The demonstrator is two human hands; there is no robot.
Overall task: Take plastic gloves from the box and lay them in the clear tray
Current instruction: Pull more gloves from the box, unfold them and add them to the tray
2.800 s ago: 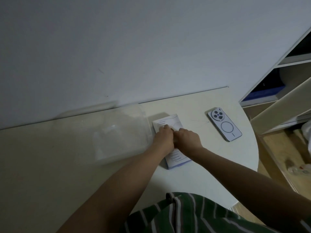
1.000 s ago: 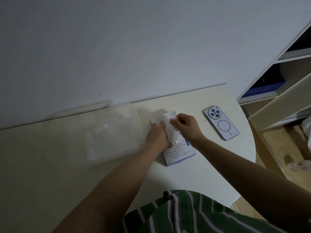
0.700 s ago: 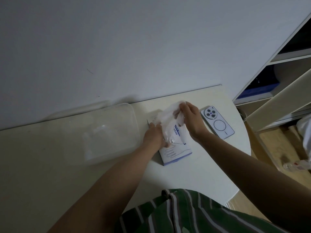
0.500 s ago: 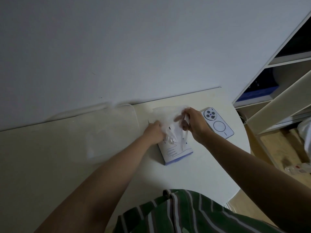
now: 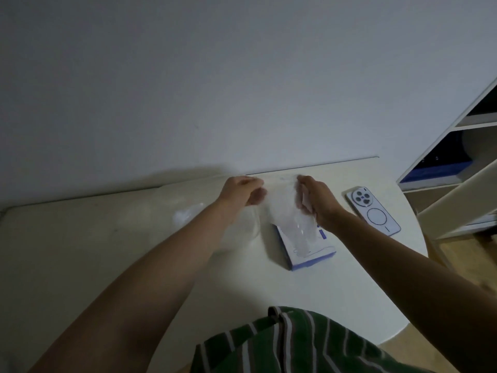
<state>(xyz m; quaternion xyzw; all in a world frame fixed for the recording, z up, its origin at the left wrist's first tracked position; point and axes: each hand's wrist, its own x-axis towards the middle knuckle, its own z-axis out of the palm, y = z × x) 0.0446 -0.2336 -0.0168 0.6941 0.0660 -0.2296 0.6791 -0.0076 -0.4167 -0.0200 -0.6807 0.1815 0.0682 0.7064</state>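
Observation:
A thin clear plastic glove (image 5: pixel 286 214) hangs stretched in the air between my two hands. My left hand (image 5: pixel 242 191) pinches its left top corner and my right hand (image 5: pixel 316 199) pinches the right one. Its lower end dangles over the white and blue glove box (image 5: pixel 309 251), which lies flat on the table. The clear tray (image 5: pixel 188 214) sits to the left of the box, partly behind my left forearm, blurred and hard to make out.
A white phone (image 5: pixel 372 211) lies face down to the right of the box near the round table edge (image 5: pixel 414 300). A wall rises right behind the table. White shelving (image 5: pixel 457 168) stands at the right.
My right hand drew a glove up out of the box. My left hand left the box and took the glove's other corner, and both hands lifted and spread it.

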